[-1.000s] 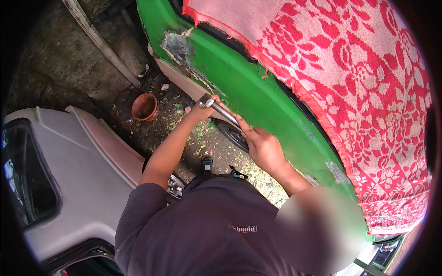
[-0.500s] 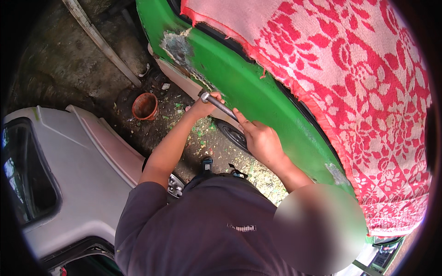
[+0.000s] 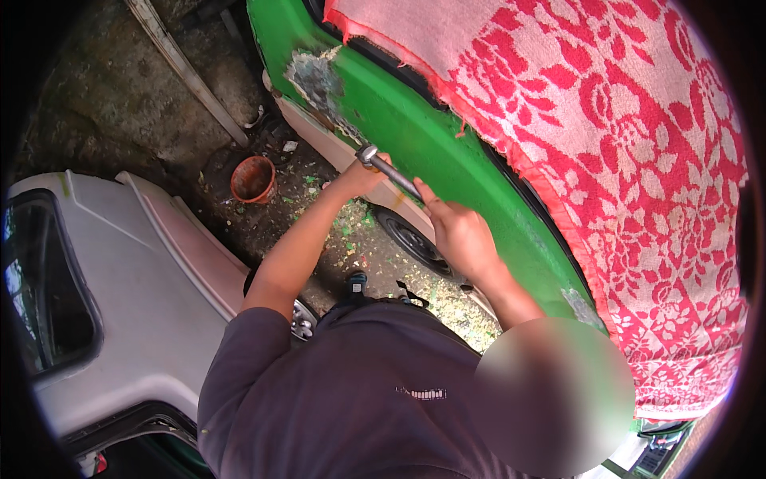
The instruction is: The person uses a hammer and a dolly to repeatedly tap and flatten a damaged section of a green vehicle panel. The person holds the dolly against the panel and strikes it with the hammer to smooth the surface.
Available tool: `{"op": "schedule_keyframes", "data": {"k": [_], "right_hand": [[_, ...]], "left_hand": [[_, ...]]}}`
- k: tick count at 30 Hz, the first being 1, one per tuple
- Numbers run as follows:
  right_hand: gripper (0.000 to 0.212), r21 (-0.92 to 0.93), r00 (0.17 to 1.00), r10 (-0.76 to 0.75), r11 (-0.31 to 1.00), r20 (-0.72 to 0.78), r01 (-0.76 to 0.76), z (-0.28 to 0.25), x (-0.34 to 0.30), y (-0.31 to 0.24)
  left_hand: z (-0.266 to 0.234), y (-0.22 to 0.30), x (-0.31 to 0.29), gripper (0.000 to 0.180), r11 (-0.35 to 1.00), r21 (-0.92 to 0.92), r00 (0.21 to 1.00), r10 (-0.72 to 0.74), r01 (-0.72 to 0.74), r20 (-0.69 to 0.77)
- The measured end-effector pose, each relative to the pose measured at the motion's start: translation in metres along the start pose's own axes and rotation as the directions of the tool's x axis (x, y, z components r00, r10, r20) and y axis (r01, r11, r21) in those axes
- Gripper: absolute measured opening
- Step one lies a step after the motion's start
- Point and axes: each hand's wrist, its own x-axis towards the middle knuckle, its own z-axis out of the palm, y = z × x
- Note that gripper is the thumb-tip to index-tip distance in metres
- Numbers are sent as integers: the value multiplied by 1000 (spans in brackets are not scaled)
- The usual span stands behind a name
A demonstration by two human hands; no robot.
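Head view, hammer (image 3: 394,173) clasped in right hand (image 3: 463,238), its head (image 3: 367,154) overlapping left hand (image 3: 361,180), whose grip cannot be told

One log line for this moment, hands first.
Right hand: gripping hammer | Left hand: near green vehicle body, partly hidden by hammer, hold unclear | Nearby: orange-brown pot, pale flakes

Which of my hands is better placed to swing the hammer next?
Probably your right hand: it grips the hammer by the handle. Your left hand is near the hammer's head, close to the green vehicle; whether it holds anything is unclear.
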Motion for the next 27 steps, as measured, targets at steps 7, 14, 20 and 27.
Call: {"op": "schedule_keyframes", "data": {"k": [7,14,20,27], "right_hand": [[52,35,999,49,998,-2,-48,-16,-3,-15],[51,64,994,33,998,-108,-26,-20,2,-13],[43,211,981,174,966,-88,-152,-31,-10,-9],[40,283,962,240,939,-131,-196,-26,-18,2]], "left_hand": [[2,-7,6,18,990,130,997,-68,64,33],[15,-6,-2,30,988,137,997,-66,71,-36],[-11,-20,-14,26,999,-48,999,-10,8,-43],[-7,-29,-32,22,929,-342,980,83,-143,-183]]}}
